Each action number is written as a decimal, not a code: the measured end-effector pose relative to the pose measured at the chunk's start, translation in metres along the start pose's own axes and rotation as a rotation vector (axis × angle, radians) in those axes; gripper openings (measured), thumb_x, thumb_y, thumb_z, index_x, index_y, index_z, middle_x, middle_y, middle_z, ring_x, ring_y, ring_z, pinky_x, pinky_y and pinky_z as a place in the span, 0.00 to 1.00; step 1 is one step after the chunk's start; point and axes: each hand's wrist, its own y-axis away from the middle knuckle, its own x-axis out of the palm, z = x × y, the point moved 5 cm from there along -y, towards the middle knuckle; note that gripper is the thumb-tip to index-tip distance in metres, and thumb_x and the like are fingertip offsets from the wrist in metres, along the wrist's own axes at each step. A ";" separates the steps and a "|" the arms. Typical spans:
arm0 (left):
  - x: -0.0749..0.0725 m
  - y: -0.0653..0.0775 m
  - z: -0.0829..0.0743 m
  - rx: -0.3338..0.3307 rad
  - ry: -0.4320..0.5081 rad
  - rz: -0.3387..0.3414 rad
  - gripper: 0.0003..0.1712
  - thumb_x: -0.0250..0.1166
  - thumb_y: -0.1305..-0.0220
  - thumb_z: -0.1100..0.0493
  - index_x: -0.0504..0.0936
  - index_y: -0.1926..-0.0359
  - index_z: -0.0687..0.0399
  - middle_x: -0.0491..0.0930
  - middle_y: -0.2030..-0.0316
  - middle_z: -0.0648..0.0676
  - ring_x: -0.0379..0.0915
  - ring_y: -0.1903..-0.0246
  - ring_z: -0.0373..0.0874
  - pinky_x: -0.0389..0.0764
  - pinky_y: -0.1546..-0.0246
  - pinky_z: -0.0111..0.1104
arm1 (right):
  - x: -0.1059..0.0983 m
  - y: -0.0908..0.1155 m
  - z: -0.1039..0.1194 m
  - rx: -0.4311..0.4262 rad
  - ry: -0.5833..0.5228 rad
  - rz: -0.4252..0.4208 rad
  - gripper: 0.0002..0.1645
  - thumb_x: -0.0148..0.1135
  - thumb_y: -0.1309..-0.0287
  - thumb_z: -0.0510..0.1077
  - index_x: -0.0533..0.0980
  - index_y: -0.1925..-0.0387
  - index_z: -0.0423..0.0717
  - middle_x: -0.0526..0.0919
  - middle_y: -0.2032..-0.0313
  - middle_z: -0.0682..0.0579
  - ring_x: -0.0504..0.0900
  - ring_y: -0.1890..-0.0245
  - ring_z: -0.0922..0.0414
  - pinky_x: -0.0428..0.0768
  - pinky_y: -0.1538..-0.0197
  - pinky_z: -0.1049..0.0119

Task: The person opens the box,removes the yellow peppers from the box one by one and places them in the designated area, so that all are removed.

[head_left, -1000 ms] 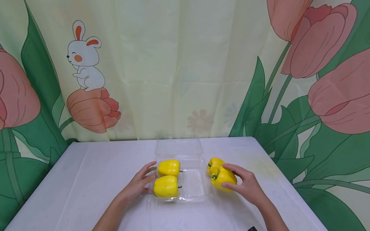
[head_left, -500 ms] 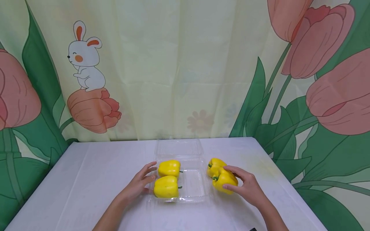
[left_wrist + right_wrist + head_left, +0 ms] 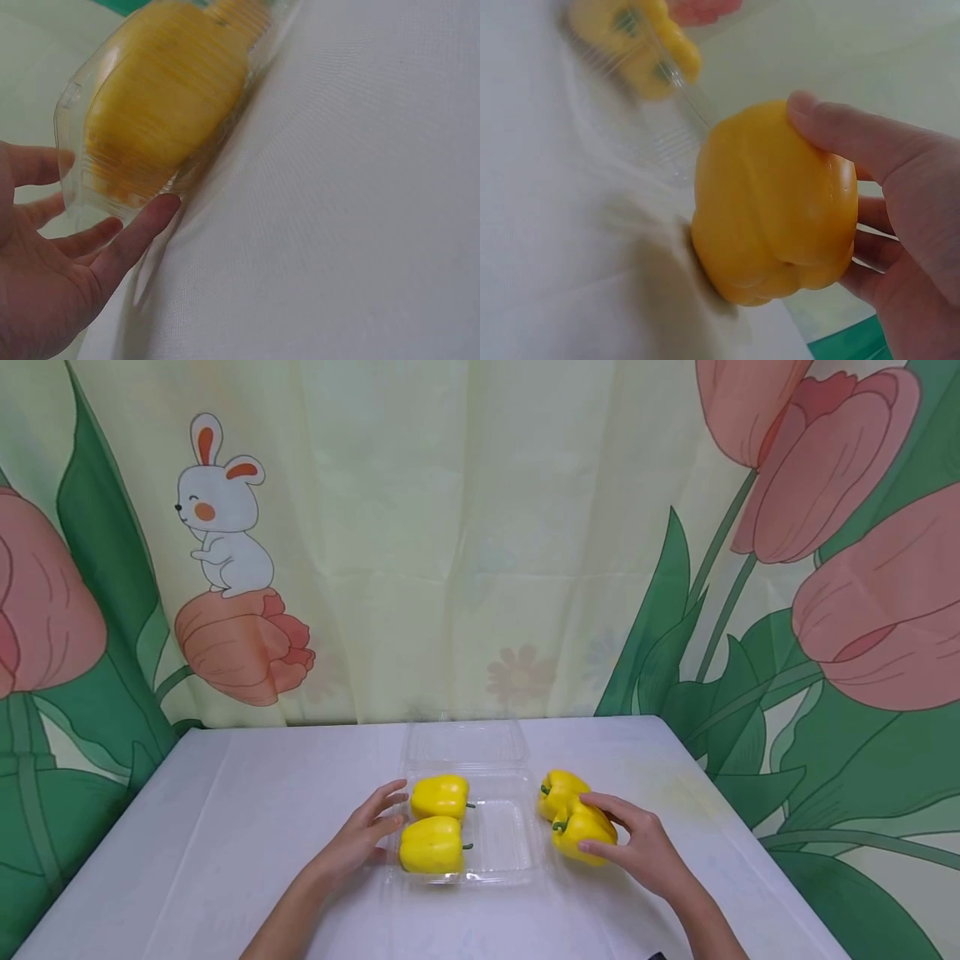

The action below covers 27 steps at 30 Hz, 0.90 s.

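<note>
A clear plastic clamshell container lies unfolded on the table, its lid toward the back. Two yellow bell peppers sit in its left half, a rear one and a front one, stems to the right. My left hand rests its spread fingers against the container's left wall; in the left wrist view the thumb touches its lower edge. Right of the container, my right hand grips a bell pepper between thumb and fingers. Another bell pepper lies just behind it.
The table wears a white cloth. A curtain printed with tulips and a rabbit hangs behind it. The tip of a small black object shows at the bottom edge of the head view.
The bell pepper in my right hand has shifted slightly to the right and turned a little, its stem tipping. The left hand and the container have stayed in place.
</note>
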 end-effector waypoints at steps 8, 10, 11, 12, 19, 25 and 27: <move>0.002 -0.001 0.004 -0.004 0.014 -0.011 0.33 0.55 0.29 0.55 0.56 0.27 0.40 0.55 0.27 0.61 0.53 0.31 0.68 0.83 0.56 0.52 | 0.004 -0.002 -0.007 0.019 0.027 0.015 0.35 0.74 0.54 0.55 0.76 0.43 0.52 0.79 0.41 0.51 0.78 0.41 0.48 0.79 0.43 0.55; 0.002 -0.001 0.004 -0.005 0.015 -0.015 0.33 0.55 0.30 0.55 0.56 0.27 0.40 0.55 0.27 0.61 0.53 0.31 0.68 0.83 0.56 0.52 | 0.006 -0.002 -0.007 0.027 0.017 0.024 0.35 0.75 0.55 0.55 0.76 0.43 0.53 0.79 0.42 0.51 0.78 0.41 0.48 0.79 0.42 0.54; 0.002 -0.002 0.005 -0.005 0.012 -0.018 0.33 0.55 0.30 0.55 0.56 0.27 0.40 0.55 0.27 0.61 0.54 0.31 0.68 0.83 0.56 0.51 | 0.007 -0.002 -0.007 0.031 0.012 0.030 0.35 0.75 0.55 0.55 0.76 0.43 0.53 0.79 0.41 0.52 0.77 0.41 0.48 0.79 0.42 0.54; 0.001 -0.002 0.005 -0.006 0.011 -0.020 0.33 0.55 0.30 0.55 0.56 0.27 0.40 0.55 0.27 0.61 0.54 0.31 0.67 0.83 0.56 0.51 | 0.008 -0.003 -0.008 0.036 0.006 0.034 0.35 0.75 0.55 0.55 0.76 0.43 0.53 0.79 0.41 0.52 0.77 0.41 0.48 0.78 0.42 0.54; 0.000 -0.002 0.006 -0.004 0.006 -0.018 0.33 0.55 0.30 0.56 0.56 0.27 0.41 0.56 0.28 0.61 0.54 0.31 0.68 0.83 0.56 0.52 | 0.012 -0.001 -0.007 0.079 -0.022 0.056 0.35 0.74 0.54 0.55 0.76 0.42 0.53 0.79 0.41 0.50 0.76 0.39 0.47 0.77 0.40 0.52; -0.001 -0.002 0.006 0.005 0.015 -0.005 0.33 0.55 0.30 0.55 0.56 0.27 0.41 0.55 0.27 0.61 0.53 0.31 0.68 0.83 0.56 0.52 | 0.012 -0.001 -0.007 0.093 -0.024 0.047 0.35 0.74 0.54 0.54 0.76 0.42 0.53 0.79 0.41 0.50 0.76 0.39 0.47 0.77 0.40 0.52; -0.001 -0.002 0.005 0.010 0.019 -0.002 0.33 0.55 0.30 0.55 0.56 0.27 0.41 0.55 0.27 0.61 0.53 0.31 0.67 0.83 0.56 0.51 | 0.011 -0.001 -0.007 0.091 -0.018 0.044 0.35 0.74 0.54 0.54 0.76 0.42 0.52 0.78 0.40 0.50 0.76 0.39 0.47 0.76 0.40 0.52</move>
